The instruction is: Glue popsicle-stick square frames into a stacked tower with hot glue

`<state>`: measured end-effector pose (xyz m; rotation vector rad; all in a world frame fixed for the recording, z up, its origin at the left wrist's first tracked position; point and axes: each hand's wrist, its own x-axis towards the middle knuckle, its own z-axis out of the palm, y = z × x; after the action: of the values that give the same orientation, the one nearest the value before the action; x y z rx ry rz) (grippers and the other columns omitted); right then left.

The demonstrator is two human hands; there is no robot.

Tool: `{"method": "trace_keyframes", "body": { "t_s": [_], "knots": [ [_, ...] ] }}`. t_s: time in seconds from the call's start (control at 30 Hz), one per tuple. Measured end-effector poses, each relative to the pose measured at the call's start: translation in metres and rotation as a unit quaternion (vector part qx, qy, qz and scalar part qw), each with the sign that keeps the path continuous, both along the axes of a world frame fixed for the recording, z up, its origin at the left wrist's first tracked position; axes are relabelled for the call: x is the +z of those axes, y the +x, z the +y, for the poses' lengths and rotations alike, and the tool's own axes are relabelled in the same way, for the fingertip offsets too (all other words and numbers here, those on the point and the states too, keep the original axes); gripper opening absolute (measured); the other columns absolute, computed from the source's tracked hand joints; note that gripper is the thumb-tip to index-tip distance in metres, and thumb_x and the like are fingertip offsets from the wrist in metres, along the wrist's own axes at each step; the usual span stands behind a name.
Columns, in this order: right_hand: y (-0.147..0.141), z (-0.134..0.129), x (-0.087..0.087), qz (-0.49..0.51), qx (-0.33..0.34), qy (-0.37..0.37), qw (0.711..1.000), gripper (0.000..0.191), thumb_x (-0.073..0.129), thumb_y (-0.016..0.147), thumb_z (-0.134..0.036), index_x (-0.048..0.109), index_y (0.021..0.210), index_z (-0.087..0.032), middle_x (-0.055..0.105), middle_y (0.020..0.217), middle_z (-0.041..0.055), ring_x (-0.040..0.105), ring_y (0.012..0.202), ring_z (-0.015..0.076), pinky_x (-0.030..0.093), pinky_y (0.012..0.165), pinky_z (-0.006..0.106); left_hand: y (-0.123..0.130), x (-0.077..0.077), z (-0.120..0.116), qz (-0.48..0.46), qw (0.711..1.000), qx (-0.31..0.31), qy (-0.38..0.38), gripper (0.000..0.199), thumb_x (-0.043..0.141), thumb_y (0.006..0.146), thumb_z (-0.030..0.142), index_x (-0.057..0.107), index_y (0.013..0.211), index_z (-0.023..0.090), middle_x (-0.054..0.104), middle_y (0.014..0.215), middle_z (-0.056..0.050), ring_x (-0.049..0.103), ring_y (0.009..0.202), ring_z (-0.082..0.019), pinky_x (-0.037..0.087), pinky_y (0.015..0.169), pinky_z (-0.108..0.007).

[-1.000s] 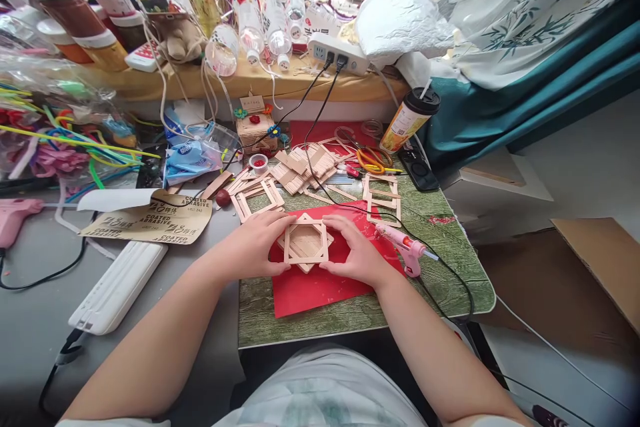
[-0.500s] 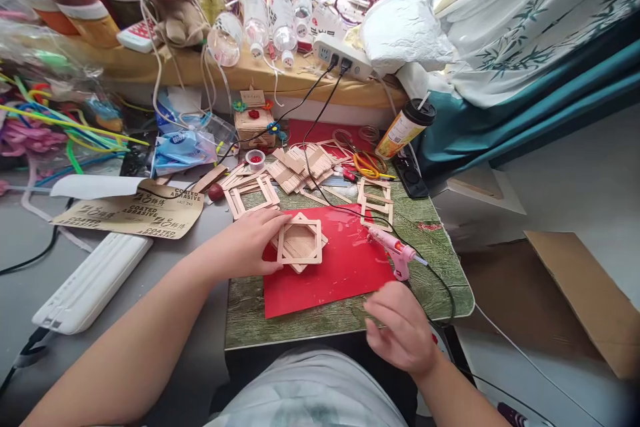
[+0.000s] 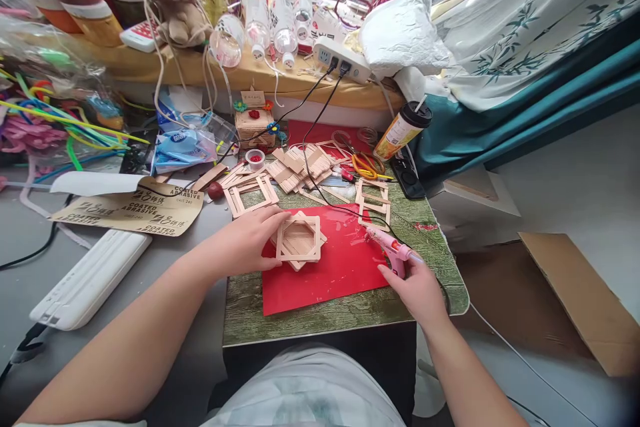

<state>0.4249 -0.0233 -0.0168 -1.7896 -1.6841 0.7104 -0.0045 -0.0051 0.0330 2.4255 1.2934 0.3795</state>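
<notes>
On a red sheet lies a stack of square craft-stick frames, the squares turned against each other around a wooden base. My left hand grips its left side, fingers at the top corner and thumb at the lower one. My right hand is at the handle of a pink hot glue gun, thumb on the left side and fingers to the right. Those fingers are partly hidden. The gun still lies on the sheet's right edge, nozzle toward the upper left.
Two more stick frames lie behind the sheet. Loose craft sticks, orange-handled scissors and a drink cup stand further back. A black cable crosses the table. Sandpaper lies left.
My right hand has moved up and forward from the table's front edge to the glue gun's handle, its curled fingers opening around it. My left hand and the stack stay put.
</notes>
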Motion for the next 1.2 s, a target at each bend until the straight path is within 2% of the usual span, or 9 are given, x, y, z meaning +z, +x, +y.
{"method": "trace_keyframes", "body": {
  "t_s": [0.1,0.23,0.43,0.5,0.63,0.8,0.93,1.1,1.2],
  "knots": [
    [-0.006,0.017,0.012,-0.015,0.018,-0.061,0.998,0.049,0.077,0.085,-0.054,0.076,0.122,-0.021,0.08,0.124,0.0128,0.074,0.115,0.0346,0.056,0.106,0.049,-0.001,0.0,-0.001,-0.003,1.0,-0.004,0.007,0.085,0.079,0.091,0.049,0.044,0.163,0.02,0.056,0.158,-0.02,0.054,0.148,-0.037,0.05,0.122,-0.05],
    [-0.018,0.027,0.024,0.024,0.018,-0.055,0.998,0.048,0.072,0.088,-0.055,0.078,0.119,-0.02,0.082,0.115,0.0123,0.076,0.108,0.032,0.06,0.099,0.045,-0.002,-0.003,0.0,-0.012,1.0,-0.005,0.012,0.084,0.079,0.091,0.046,0.044,0.163,0.021,0.056,0.16,-0.019,0.055,0.149,-0.037,0.049,0.122,-0.05],
    [-0.038,0.006,0.061,0.052,-0.026,-0.091,0.994,0.046,0.071,0.094,-0.057,0.08,0.122,-0.021,0.084,0.113,0.0109,0.079,0.09,0.0277,0.062,0.072,0.036,-0.006,-0.008,0.001,-0.025,1.0,0.007,-0.008,0.088,0.081,0.089,0.048,0.043,0.165,0.022,0.055,0.161,-0.018,0.056,0.148,-0.038,0.053,0.118,-0.047],
    [-0.052,-0.002,0.078,0.051,0.02,-0.097,0.994,0.042,0.073,0.095,-0.054,0.079,0.125,-0.024,0.084,0.111,0.0093,0.078,0.09,0.0269,0.06,0.068,0.034,-0.006,-0.009,0.001,-0.028,0.999,0.01,-0.024,0.089,0.081,0.09,0.049,0.041,0.165,0.022,0.053,0.162,-0.019,0.058,0.146,-0.038,0.055,0.115,-0.046],
    [-0.093,-0.007,0.097,0.038,0.166,-0.064,0.983,0.024,0.067,0.1,-0.038,0.077,0.117,-0.025,0.08,0.104,0.0067,0.073,0.093,0.0253,0.058,0.083,0.037,-0.002,-0.009,0.001,-0.046,0.998,0.003,-0.032,0.09,0.081,0.089,0.047,0.04,0.165,0.023,0.053,0.161,-0.02,0.057,0.146,-0.038,0.055,0.116,-0.047],
    [-0.131,-0.003,0.085,0.017,0.197,-0.048,0.979,0.012,0.062,0.099,-0.029,0.066,0.09,-0.023,0.069,0.088,0.0037,0.064,0.081,0.0219,0.053,0.08,0.035,0.001,-0.009,0.0,-0.062,0.997,0.002,-0.035,0.092,0.084,0.087,0.043,0.039,0.166,0.025,0.053,0.161,-0.019,0.056,0.147,-0.039,0.054,0.117,-0.049],
    [-0.135,-0.002,0.073,0.037,0.179,-0.056,0.982,0.009,0.062,0.1,-0.029,0.066,0.094,-0.024,0.07,0.093,0.0045,0.066,0.085,0.023,0.052,0.08,0.035,0.003,-0.01,-0.004,-0.06,0.998,0.004,-0.034,0.088,0.084,0.086,0.042,0.044,0.162,0.022,0.053,0.16,-0.02,0.055,0.148,-0.04,0.052,0.12,-0.05],
    [-0.134,0.001,0.073,0.025,0.174,-0.063,0.982,0.012,0.062,0.099,-0.033,0.067,0.091,-0.025,0.07,0.088,0.0041,0.066,0.082,0.0239,0.055,0.079,0.037,0.008,-0.005,-0.007,-0.049,0.998,0.008,-0.038,0.087,0.084,0.086,0.045,0.046,0.161,0.021,0.055,0.156,-0.021,0.058,0.143,-0.04,0.054,0.118,-0.052],
    [-0.13,0.005,0.071,0.048,0.161,-0.082,0.982,0.018,0.066,0.097,-0.039,0.075,0.102,-0.025,0.077,0.094,0.006,0.072,0.09,0.0271,0.059,0.082,0.039,0.007,-0.003,-0.007,-0.044,0.998,0.006,-0.033,0.085,0.085,0.085,0.041,0.048,0.16,0.022,0.057,0.156,-0.02,0.058,0.143,-0.04,0.054,0.118,-0.052]
  ]
}}
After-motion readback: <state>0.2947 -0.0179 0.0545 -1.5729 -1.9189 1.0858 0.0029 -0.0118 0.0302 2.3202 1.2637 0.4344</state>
